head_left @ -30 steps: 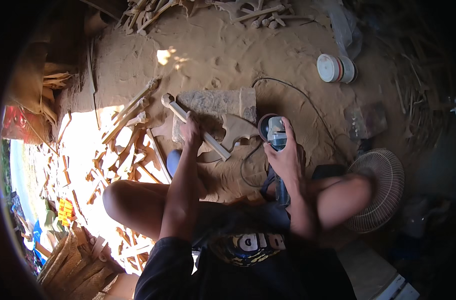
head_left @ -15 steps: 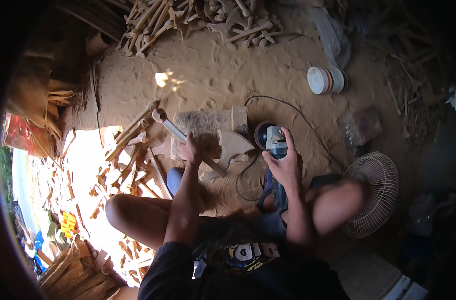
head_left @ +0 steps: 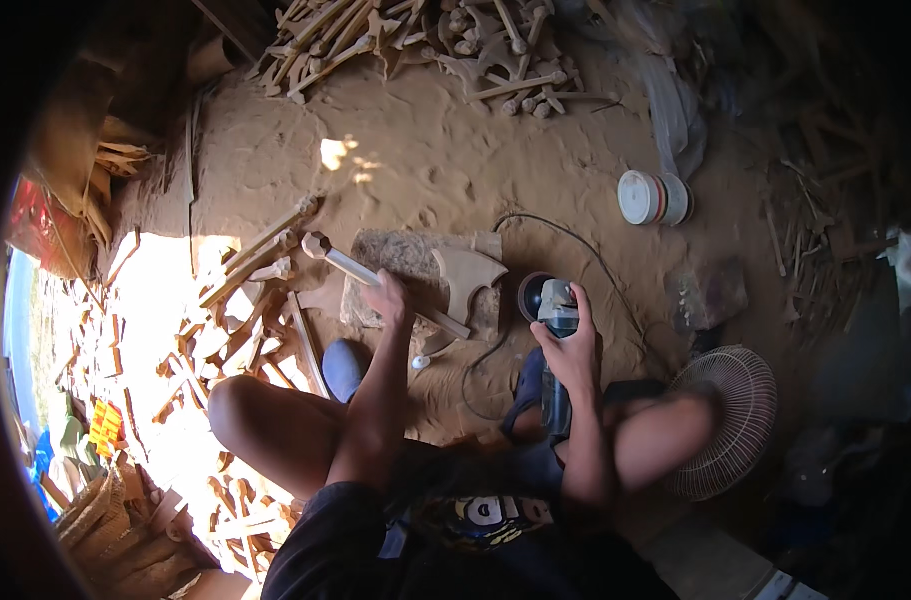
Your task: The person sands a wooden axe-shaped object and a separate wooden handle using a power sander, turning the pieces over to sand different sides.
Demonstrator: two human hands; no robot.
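I sit on sandy ground with knees apart. My left hand (head_left: 390,298) grips the handle of a carved wooden axe (head_left: 465,275), which lies across a flat stone slab (head_left: 395,255). The axe's broad blade points right and its knobbed handle end points up-left. My right hand (head_left: 567,345) is closed on a blue-grey angle grinder (head_left: 553,312); its round disc sits just right of the axe blade, apart from it. The grinder's black cord (head_left: 595,260) loops over the sand behind it.
A pile of carved wooden pieces (head_left: 415,40) lies at the top. More wooden sticks (head_left: 245,310) are scattered at my left in sunlight. A white round container (head_left: 650,197) lies at upper right, a fan grille (head_left: 730,420) by my right knee, a blue sandal (head_left: 343,366) by my left.
The view has tilted, so everything sits lower and more centred. The axe has shifted on the slab under my left hand. My right hand keeps hold of the grinder beside the blade.
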